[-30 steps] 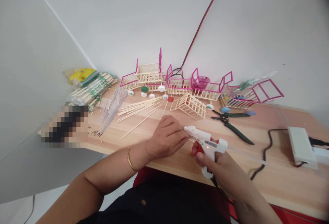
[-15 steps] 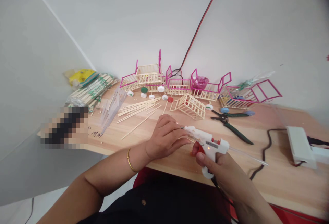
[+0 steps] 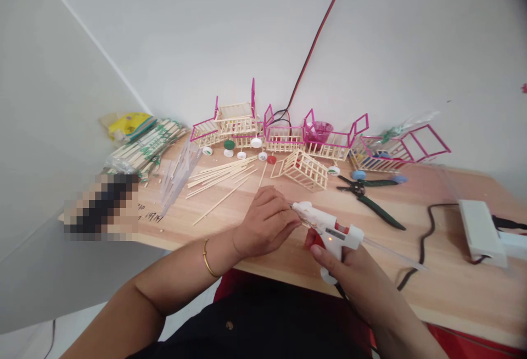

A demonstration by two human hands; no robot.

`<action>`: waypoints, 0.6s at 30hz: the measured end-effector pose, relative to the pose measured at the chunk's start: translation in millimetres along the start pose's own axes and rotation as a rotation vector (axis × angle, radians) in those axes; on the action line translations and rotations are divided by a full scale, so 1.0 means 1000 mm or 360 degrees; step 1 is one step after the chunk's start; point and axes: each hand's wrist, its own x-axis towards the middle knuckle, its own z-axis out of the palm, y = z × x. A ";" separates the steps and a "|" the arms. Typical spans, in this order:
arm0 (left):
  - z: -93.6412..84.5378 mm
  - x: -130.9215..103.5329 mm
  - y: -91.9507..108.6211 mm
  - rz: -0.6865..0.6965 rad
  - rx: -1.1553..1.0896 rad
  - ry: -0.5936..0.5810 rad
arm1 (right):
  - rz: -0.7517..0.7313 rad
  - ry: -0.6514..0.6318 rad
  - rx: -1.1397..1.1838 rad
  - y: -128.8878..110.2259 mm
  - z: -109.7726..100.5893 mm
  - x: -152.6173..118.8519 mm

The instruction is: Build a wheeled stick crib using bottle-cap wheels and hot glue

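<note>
In my right hand (image 3: 340,263) is a white hot glue gun (image 3: 323,219), my fingers wrapped round its handle and red trigger. An orange light glows on its side, and a clear glue stick (image 3: 395,252) sticks out of its back. My left hand (image 3: 269,222) is closed at the nozzle end, fingertips pressed together; whatever they pinch is hidden. Just beyond the hands, a small frame of bare wooden sticks (image 3: 304,169) lies on the wooden table (image 3: 230,238). Loose thin sticks (image 3: 220,175) are spread beyond my left hand.
Stick carts with magenta rails (image 3: 286,139) and bottle-cap wheels line the wall. Green-handled pruning shears (image 3: 381,211) lie to the right, near a white power strip (image 3: 481,233) and black cord. Packaged sticks (image 3: 148,142) and clear glue sticks (image 3: 179,175) are at the left.
The glue gun and my right hand have shifted slightly left. The fingers of my left hand have drawn closer together near the nozzle.
</note>
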 end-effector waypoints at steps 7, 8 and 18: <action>0.000 0.001 0.006 0.0115 -0.0023 0.0100 | -0.0076 0.0052 -0.0219 -0.003 0.002 -0.001; 0.000 0.001 0.007 0.0121 -0.0020 0.0110 | -0.0076 0.0054 -0.0244 -0.002 0.003 -0.001; 0.002 -0.001 0.006 0.0145 -0.0030 0.0088 | -0.0218 0.0133 -0.0383 -0.002 0.010 -0.003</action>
